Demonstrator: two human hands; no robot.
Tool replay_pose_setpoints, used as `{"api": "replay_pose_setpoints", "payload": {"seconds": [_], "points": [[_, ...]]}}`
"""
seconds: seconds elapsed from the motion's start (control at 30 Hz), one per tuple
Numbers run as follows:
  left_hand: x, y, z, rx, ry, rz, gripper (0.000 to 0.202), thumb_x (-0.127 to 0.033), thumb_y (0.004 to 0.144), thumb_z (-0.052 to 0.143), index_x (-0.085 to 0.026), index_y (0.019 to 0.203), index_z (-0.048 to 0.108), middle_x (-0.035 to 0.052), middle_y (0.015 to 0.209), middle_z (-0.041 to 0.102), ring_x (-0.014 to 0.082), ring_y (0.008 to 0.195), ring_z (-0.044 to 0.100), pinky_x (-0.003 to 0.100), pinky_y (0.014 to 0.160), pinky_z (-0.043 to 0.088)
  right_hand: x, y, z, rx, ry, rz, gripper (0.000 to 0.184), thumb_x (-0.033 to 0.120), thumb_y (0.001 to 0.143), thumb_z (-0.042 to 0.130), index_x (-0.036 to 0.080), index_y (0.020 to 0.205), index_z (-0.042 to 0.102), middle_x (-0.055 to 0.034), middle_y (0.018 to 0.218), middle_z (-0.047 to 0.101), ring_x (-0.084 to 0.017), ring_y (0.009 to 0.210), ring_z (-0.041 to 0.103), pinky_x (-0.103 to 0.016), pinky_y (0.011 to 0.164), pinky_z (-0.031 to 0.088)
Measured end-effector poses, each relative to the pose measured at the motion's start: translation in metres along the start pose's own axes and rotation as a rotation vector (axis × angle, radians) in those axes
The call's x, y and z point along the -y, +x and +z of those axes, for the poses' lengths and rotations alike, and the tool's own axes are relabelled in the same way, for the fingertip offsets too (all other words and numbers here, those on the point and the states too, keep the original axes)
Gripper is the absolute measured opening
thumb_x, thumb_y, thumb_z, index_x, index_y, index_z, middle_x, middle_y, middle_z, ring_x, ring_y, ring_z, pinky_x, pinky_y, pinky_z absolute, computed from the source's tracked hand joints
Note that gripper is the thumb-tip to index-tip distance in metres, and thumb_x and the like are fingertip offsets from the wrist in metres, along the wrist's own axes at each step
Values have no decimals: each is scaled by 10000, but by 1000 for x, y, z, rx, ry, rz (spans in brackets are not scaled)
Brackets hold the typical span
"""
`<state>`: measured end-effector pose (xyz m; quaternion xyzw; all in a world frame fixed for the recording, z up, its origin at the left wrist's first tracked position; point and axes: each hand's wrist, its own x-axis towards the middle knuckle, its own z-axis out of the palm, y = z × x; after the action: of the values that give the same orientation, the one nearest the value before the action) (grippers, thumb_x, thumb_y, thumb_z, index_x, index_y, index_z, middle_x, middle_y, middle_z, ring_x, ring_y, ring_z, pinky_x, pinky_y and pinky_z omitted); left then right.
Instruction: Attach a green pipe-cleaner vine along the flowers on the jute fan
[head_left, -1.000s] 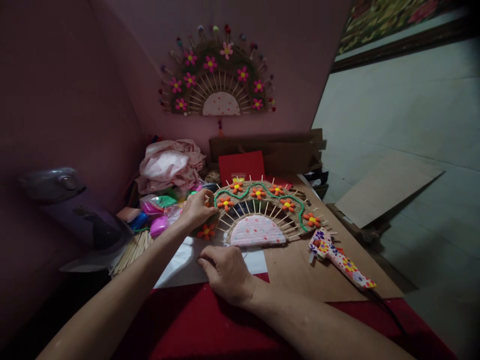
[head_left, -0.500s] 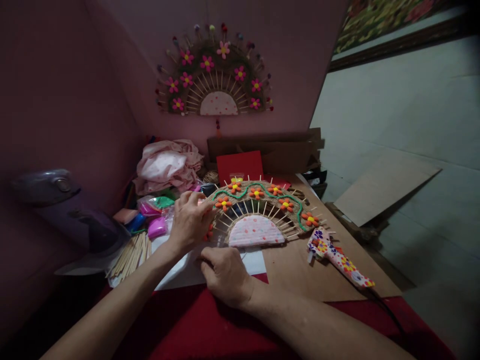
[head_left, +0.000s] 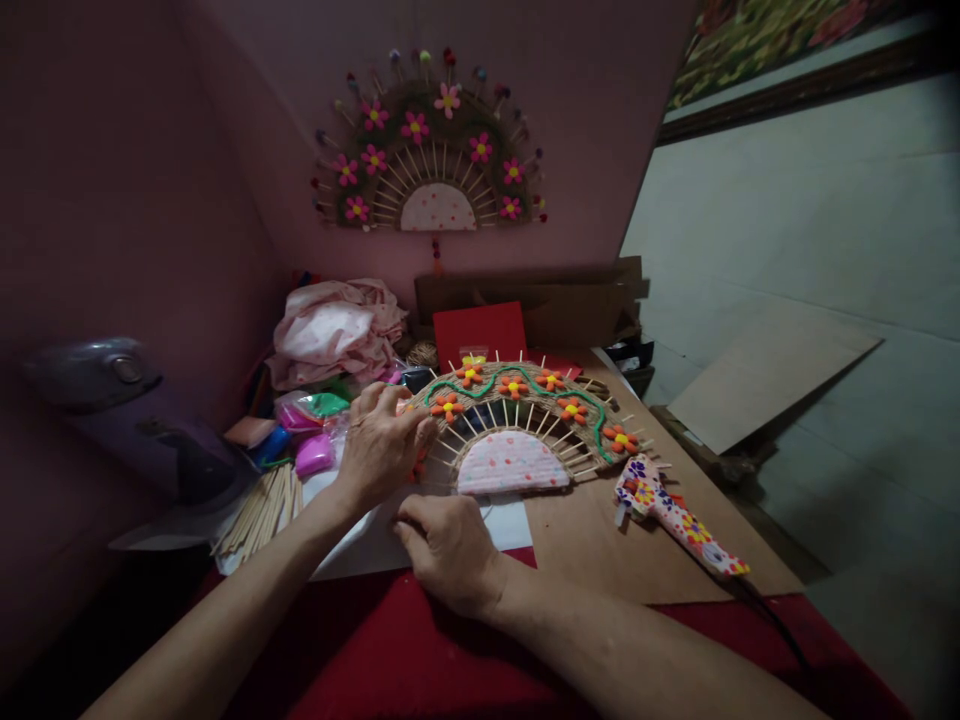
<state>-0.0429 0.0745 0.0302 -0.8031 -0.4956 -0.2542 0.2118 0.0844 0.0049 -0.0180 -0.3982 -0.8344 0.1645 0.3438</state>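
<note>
A fan-shaped craft [head_left: 510, 400] of twine and thin sticks lies in front of me, with orange flowers, a wavy green cord and a dotted half-round base [head_left: 513, 462]. My left hand [head_left: 386, 440] is at its left end, fingers curved over the twine band; it covers part of that end. Just below, near the craft's lower left corner, my right hand [head_left: 448, 548] is closed, thumb and forefinger pressed together. Whatever is in that pinch is too small or hidden to make out. A white sheet [head_left: 510, 522] lies partly beneath the craft.
A flower-patterned glue gun [head_left: 679, 518] with a cord rests on the cardboard [head_left: 600, 555] at right. Wooden sticks [head_left: 262, 512], bright clay packets [head_left: 313, 452] and bundled pink cloth [head_left: 337, 330] lie at left. A similar fan [head_left: 439, 150] hangs on the wall.
My right hand has shifted very slightly left. My left hand and the craft look the same as before.
</note>
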Motion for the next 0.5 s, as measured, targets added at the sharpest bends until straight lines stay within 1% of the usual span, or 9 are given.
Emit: {"api": "replay_pose_setpoints", "payload": {"seconds": [0.07, 0.17, 0.3, 0.5], "points": [[4, 5, 2, -26, -7, -27, 272, -321, 866, 457, -262, 965, 704, 96, 1099, 563, 285, 1082, 397, 445, 900, 359, -1, 0, 0, -2, 11, -8, 108, 216, 838, 540, 203, 813, 644, -12, 770, 715, -153, 717, 661, -237, 607, 394], [8, 10, 5, -4, 18, -28, 271, -268, 837, 488, -289, 1015, 692, 96, 1121, 554, 298, 1102, 386, 456, 895, 354, -1, 1, 1, -11, 36, -16, 117, 227, 850, 538, 205, 828, 650, -7, 782, 719, -148, 717, 662, -235, 614, 400], [9, 13, 8, 26, 40, 3, 269, -257, 825, 499, -320, 984, 706, 90, 1146, 544, 316, 1141, 362, 471, 911, 333, -1, 1, 1, -17, 48, -12, 124, 239, 854, 539, 201, 823, 653, -5, 783, 721, -147, 709, 663, -234, 613, 402], [7, 13, 9, 38, 39, 10, 256, -258, 822, 499, -289, 929, 729, 101, 1163, 551, 328, 1153, 368, 488, 921, 317, -2, 0, 2, -15, 53, -6, 122, 237, 854, 539, 198, 830, 652, -9, 796, 722, -147, 722, 665, -234, 630, 413]]}}
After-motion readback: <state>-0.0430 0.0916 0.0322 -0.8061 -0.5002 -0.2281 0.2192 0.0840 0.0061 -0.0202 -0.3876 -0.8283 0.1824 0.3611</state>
